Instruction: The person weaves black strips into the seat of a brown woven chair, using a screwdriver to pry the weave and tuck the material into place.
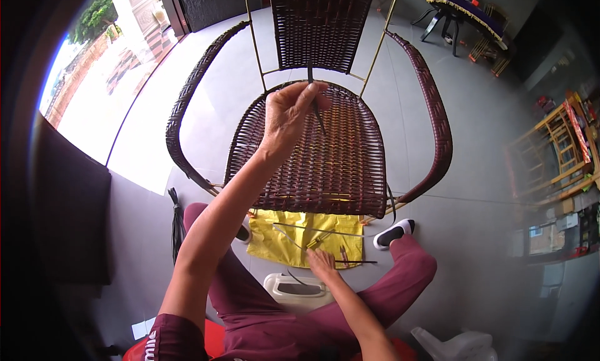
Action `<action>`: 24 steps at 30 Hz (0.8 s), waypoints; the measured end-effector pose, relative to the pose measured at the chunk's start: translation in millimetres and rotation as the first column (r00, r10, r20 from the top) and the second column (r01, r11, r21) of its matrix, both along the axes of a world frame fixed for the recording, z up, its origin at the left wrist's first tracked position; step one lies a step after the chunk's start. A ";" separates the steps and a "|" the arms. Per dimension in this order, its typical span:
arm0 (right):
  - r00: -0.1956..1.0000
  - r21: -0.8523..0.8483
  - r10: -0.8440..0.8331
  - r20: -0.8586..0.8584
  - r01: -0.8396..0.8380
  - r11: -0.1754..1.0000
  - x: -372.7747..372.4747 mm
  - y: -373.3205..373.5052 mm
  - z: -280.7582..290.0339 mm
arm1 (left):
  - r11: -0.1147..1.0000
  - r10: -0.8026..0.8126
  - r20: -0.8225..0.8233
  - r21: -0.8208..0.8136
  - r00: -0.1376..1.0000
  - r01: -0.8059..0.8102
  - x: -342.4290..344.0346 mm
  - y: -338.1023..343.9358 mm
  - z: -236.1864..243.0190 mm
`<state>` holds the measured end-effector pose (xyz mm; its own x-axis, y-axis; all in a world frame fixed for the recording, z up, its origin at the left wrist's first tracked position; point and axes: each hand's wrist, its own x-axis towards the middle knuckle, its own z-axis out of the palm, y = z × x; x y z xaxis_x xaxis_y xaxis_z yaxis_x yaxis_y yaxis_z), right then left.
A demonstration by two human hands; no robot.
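My left hand (294, 111) is raised over the woven brown seat (331, 167) of a chair, fingers pinched on a thin dark strip (320, 122) in front of the woven backrest (315, 30). My right hand (322, 261) reaches down to the yellow sheet (269, 248) on the floor below the seat, beside a small yellow-handled tool (313, 243); whether its fingers grip anything is too small to tell. Other thin strips (300, 228) and small tools lie on the sheet.
Curved woven armrests (436, 111) flank the seat. A bundle of dark strips (176, 223) lies at left, a whitish plastic item (281, 280) between my legs. A cloth-covered table (469, 14) and bamboo furniture (562, 155) stand at right. A bright doorway (94, 92) opens at left.
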<state>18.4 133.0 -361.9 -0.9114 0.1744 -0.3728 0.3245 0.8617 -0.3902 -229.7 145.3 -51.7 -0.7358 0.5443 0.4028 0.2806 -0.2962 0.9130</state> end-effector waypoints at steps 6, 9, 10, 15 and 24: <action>0.969 -0.248 -0.161 -0.186 0.113 0.962 21.9 -10.8 49.3 | 0.983 -0.091 0.267 -0.131 0.960 0.129 46.8 -36.0 -42.9; 0.926 -0.495 -0.333 -0.178 0.208 0.843 26.0 4.1 85.7 | 0.983 -0.080 0.497 -0.105 0.864 0.151 60.9 -50.2 -85.7; 0.876 -0.578 -0.416 -0.246 0.212 0.788 28.3 10.1 94.2 | 0.984 -0.062 0.546 -0.108 0.836 0.143 63.8 -52.6 -98.8; 0.827 -0.631 -0.539 -0.163 0.332 0.701 28.8 61.5 92.9 | 0.983 0.032 0.616 -0.160 0.787 0.085 58.6 -67.1 -134.9; 0.902 -0.422 -0.286 0.324 0.408 0.810 31.0 95.0 -53.2 | 0.923 0.088 0.551 -0.358 0.830 0.139 25.8 -81.9 -148.0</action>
<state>49.5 228.0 -415.1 -0.6980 0.2110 -0.6843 0.6996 0.4048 -0.5888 -203.9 63.4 -199.7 -0.7524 0.5880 -0.2968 -0.3018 0.0927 0.9488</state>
